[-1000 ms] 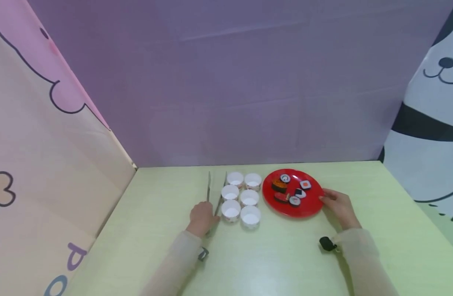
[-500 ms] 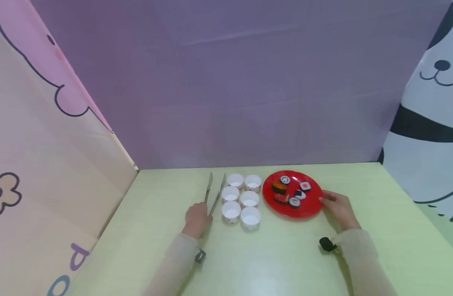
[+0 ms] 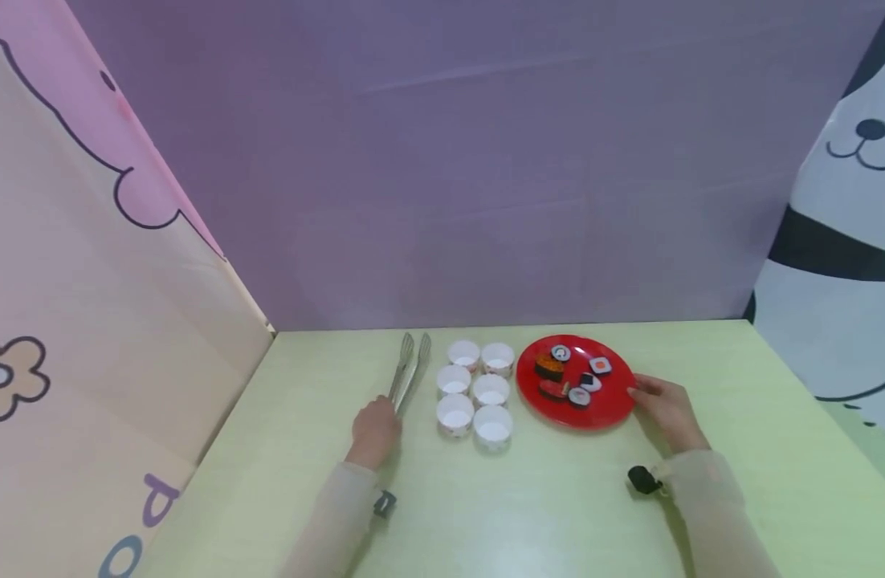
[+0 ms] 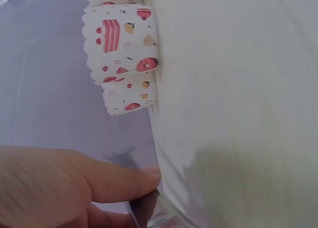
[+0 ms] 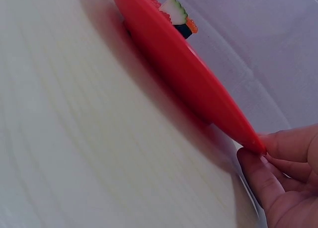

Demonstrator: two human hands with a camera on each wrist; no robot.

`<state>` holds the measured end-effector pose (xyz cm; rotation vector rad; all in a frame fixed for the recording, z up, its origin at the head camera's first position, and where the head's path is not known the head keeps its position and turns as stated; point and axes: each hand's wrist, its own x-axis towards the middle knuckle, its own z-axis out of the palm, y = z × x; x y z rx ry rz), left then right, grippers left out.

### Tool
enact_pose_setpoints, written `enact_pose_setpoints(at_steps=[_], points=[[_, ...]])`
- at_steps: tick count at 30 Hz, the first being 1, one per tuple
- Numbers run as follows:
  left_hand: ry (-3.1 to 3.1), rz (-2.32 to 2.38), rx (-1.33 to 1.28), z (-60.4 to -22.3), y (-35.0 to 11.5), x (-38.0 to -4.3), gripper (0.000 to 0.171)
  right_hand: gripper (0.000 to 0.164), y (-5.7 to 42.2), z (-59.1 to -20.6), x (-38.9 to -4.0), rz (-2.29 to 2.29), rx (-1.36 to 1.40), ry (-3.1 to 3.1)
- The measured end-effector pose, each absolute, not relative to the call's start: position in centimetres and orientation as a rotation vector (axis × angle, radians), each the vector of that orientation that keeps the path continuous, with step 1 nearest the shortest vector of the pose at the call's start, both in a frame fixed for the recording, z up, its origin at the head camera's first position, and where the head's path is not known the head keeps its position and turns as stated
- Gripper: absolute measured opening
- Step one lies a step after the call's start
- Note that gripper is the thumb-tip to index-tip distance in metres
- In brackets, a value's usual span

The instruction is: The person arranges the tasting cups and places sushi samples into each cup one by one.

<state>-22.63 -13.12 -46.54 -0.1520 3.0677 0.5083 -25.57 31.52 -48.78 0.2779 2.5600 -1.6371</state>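
My left hand (image 3: 375, 432) grips a pair of metal tongs (image 3: 406, 377), whose two slotted heads point away from me with a gap between them. Close up in the left wrist view, the thumb lies along the shiny tongs (image 4: 145, 207). Over on the right, my right hand (image 3: 669, 411) pinches the edge of a red plate (image 3: 609, 405). The right wrist view has thumb and fingers on either side of the plate's rim (image 5: 251, 138). Several sushi pieces sit on the plate, among them an orange-topped one (image 3: 549, 368) and a white roll (image 3: 578, 396).
Several white paper baking cups (image 3: 455, 413) stand in two columns between the tongs and the plate. Their sides carry cake prints, as on the cup (image 4: 121, 41) in the left wrist view. A purple cloth (image 3: 442, 201) hangs behind the pale table (image 3: 529, 514).
My left hand has moved left with the tongs, away from the cups. The tongs have turned so their slotted heads show, and their arms sit closer together. The right hand still holds the plate.
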Motion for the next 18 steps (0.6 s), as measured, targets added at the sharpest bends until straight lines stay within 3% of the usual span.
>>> enact_pose_setpoints(at_steps=[10,18], points=[[3.147,0.596,-0.160,-45.3,-12.3,-22.7,0.040,0.052,31.6,-48.6,-25.7,-1.638,0.312,2.531],[3.193,0.669,-0.050,-43.8,-10.6,-22.3,0.038,0.051,31.4,-48.7,-25.8,-1.666,0.316,2.528]])
